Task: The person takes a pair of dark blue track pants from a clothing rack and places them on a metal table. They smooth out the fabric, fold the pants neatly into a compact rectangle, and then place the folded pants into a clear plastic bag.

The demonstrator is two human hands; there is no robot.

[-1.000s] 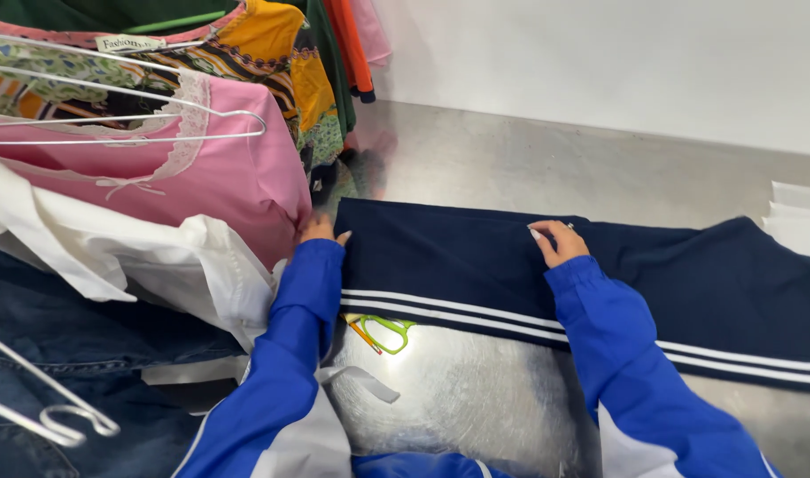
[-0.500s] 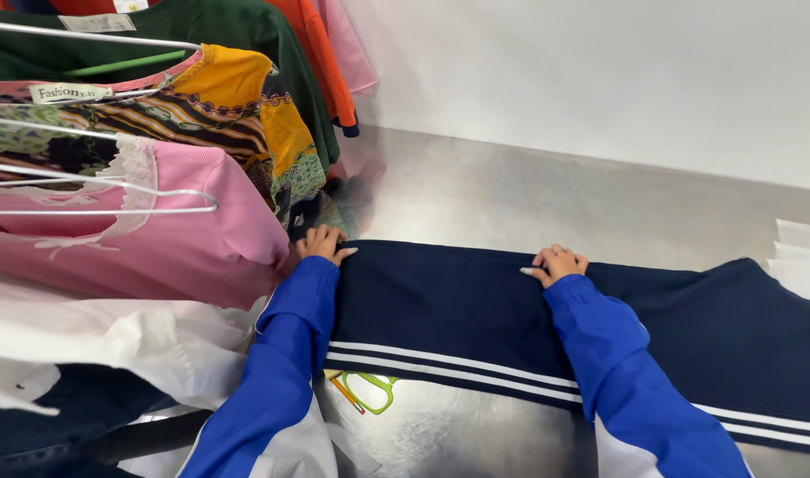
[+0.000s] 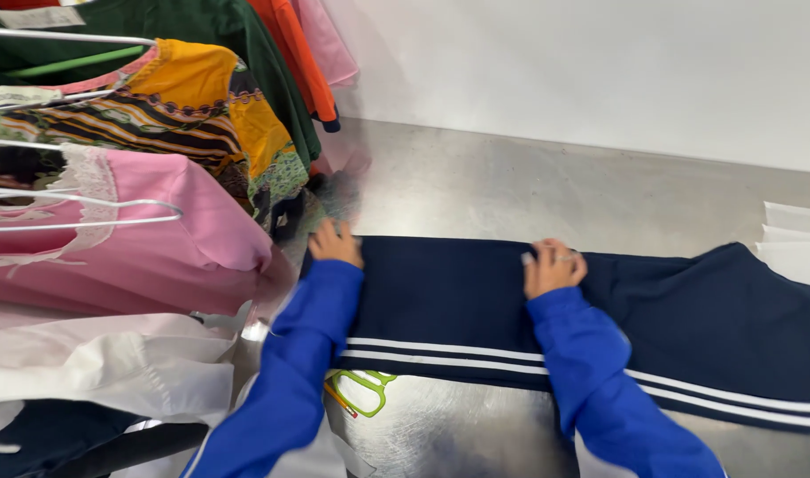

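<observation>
Both hands press on navy trousers (image 3: 458, 296) spread over the surface (image 3: 511, 186): left hand (image 3: 336, 243) flat at their end, right hand (image 3: 554, 265) curled, gripping nothing.

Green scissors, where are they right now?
In the head view the green scissors lie on the metal table, low and left of centre, just below the striped edge of the navy garment, beside the left sleeve.

Beyond the navy trousers (image 3: 476, 292) you have bare steel table (image 3: 529, 186) up to the wall. Left of the trousers, hanging garments (image 3: 157, 230) crowd the way.
</observation>
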